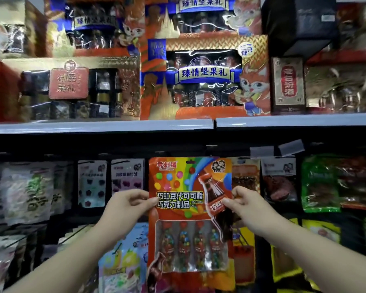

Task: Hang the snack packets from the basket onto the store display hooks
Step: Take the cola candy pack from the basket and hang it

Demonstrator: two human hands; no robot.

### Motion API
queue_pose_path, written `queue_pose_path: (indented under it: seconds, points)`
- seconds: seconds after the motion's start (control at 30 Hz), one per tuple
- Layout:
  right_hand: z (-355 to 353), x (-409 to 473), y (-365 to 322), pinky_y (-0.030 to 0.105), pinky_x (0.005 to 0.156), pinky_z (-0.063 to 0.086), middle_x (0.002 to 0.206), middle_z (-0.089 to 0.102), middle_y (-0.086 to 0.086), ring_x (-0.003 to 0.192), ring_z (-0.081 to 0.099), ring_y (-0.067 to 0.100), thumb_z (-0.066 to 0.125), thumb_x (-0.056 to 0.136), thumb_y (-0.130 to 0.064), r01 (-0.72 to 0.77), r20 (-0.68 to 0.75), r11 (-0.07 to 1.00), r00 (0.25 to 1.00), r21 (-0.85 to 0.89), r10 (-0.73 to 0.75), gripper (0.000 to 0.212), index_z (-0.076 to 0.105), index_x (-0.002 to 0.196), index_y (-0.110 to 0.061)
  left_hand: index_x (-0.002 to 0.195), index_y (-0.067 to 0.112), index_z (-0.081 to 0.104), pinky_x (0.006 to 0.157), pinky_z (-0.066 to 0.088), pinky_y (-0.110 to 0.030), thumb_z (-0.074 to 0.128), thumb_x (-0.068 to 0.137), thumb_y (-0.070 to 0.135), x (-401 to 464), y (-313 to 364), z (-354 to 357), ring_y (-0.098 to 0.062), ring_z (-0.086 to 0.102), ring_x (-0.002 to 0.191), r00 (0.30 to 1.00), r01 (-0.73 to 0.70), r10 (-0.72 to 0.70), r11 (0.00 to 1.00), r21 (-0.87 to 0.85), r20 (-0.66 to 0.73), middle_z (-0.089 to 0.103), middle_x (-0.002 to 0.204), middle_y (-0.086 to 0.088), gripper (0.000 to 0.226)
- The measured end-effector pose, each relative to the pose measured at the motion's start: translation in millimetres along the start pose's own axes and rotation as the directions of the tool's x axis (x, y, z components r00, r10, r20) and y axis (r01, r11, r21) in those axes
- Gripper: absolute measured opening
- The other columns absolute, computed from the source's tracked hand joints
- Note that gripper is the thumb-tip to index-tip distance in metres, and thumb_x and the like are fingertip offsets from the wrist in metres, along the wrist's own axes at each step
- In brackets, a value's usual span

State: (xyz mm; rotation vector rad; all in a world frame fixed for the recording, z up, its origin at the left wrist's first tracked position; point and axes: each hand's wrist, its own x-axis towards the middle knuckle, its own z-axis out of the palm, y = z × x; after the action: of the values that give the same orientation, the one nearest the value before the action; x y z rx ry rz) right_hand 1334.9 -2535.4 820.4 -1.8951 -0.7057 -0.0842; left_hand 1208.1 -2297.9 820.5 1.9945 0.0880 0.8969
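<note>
— Where's the packet now?

— Up at the hook row under the shelf edge (101,126). The left hand (125,205) pinches the orange candy packet (188,210) at its left edge, the right hand (244,203) pinches the right edge, both about mid-height. The hang hole (190,162) sits at the top; I can't make out the hook itself

— Will it behave?

— Looks light and floppy, glossy film, likely slippery. The sweets sit low in the window, so the top may fold. I'd hold nearer the hole to keep it stiff
</note>
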Motion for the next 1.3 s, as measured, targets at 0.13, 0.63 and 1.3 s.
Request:
queue_pose_path:
  seconds: [0.13,0.63,1.3]
  points:
    - [14,7,-1,0.039,0.057,0.044,0.068,0.032,0.011,0.063,0.033,0.024,0.056,0.094,-0.026,-0.031,0.003,0.998,1.0,-0.05,0.031,0.033,0.031,0.075,-0.015,0.082,0.003,0.068,0.071,0.054,-0.019,0.067,0.086,0.022,22,-20,-13,-0.018,0.073,0.075,0.99,0.026,-0.026,1.0,0.007,0.142,0.075,0.071,-0.009,0.019]
    - [62,33,28,0.037,0.06,0.042,0.086,0.052,0.028,0.069,0.044,0.025,0.057,0.093,-0.028,-0.189,-0.073,0.965,0.981,-0.18,0.179,0.026,0.044,0.086,-0.007,0.076,0.002,0.064,0.084,0.057,-0.041,0.071,0.084,0.025,81,-95,-13,-0.023,0.072,0.077,0.917,0.098,-0.12,0.992,0.076,0.38,0.074,0.073,-0.012,0.025]
    - [107,130,-3,0.042,0.067,0.053,0.072,0.049,0.005,0.067,0.047,0.022,0.059,0.092,-0.027,-0.061,-0.043,0.976,0.998,-0.209,0.053,0.025,0.044,0.076,-0.015,0.078,0.003,0.069,0.05,0.046,-0.009,0.069,0.086,0.02,125,-116,-44,-0.002,0.066,0.053,0.985,0.168,-0.168,0.986,0.013,0.026,0.073,0.067,-0.007,0.019]
